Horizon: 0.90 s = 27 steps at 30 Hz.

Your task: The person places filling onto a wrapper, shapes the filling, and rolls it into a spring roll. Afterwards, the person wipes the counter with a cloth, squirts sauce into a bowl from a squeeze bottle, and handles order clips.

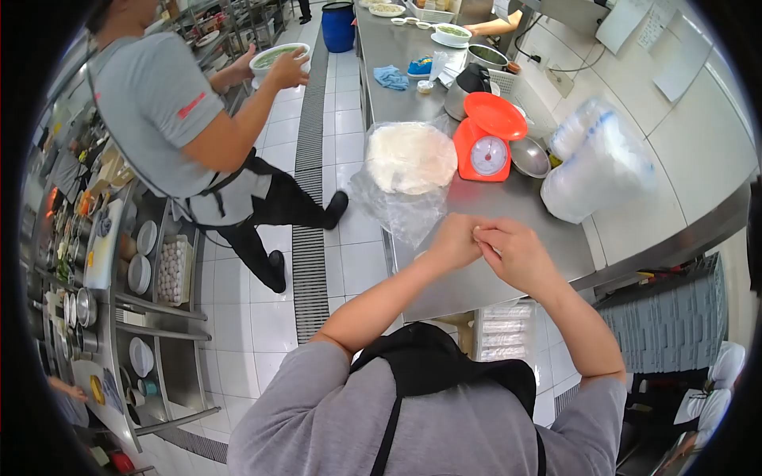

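Steel table [492,200], pale dough-like mass [409,157] amid clear plastic [397,216] at its left edge; over the near end, left hand [459,241] and right hand [512,247] meet, fingers bunched, grasp unclear to me: fingertip work, I judge, reaching the mass calling for parting them.

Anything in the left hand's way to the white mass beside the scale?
Only loose clear plastic, spread between the left hand and the white mass; whether it also covers the mass is unclear. The scale stands to the right, off that path.
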Each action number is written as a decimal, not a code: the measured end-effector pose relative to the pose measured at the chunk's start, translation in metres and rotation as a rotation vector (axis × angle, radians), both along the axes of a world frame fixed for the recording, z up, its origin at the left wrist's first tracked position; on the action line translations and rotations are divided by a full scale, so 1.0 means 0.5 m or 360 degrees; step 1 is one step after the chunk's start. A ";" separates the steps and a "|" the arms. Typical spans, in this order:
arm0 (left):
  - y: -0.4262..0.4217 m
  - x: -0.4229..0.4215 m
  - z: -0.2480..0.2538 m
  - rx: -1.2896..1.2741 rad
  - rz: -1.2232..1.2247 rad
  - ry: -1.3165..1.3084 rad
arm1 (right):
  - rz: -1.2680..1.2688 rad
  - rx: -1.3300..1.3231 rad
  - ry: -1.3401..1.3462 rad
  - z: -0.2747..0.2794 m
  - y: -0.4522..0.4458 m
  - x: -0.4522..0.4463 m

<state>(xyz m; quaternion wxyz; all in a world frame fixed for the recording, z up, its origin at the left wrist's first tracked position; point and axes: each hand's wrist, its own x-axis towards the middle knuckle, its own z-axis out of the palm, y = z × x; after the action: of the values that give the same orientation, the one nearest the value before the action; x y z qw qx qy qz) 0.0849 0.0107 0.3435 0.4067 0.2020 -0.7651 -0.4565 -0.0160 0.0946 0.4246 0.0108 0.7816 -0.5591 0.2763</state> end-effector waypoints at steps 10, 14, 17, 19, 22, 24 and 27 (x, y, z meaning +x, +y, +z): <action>-0.003 -0.011 0.007 0.0046 -0.0101 -0.0067 | -0.0042 0.0416 -0.0461 0.017 -0.030 -0.040; 0.003 -0.017 0.004 0.0000 -0.0111 0.0002 | 0.0061 0.0358 -0.0201 0.039 -0.023 -0.040; 0.007 -0.027 -0.005 -0.0029 -0.0088 -0.0105 | -0.0111 0.0640 -0.0212 0.052 -0.029 -0.047; 0.011 -0.028 -0.004 -0.0029 -0.0093 -0.0140 | -0.0080 0.0659 -0.0300 0.053 -0.033 -0.047; 0.013 -0.030 -0.012 -0.0063 -0.0087 -0.0131 | 0.0004 0.0651 -0.0190 0.041 -0.041 -0.053; 0.013 -0.030 -0.018 -0.0098 -0.0088 -0.0090 | -0.0066 0.0723 -0.0110 0.052 -0.044 -0.045; 0.012 -0.029 -0.021 -0.0171 -0.0084 -0.0112 | -0.0166 0.0802 0.0082 0.040 -0.056 -0.035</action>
<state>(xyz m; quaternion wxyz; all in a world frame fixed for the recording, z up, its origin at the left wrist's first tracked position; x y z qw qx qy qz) 0.0705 0.0168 0.3329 0.3777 0.1755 -0.8074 -0.4180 -0.0335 0.0663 0.4448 -0.1558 0.7364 -0.6495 0.1074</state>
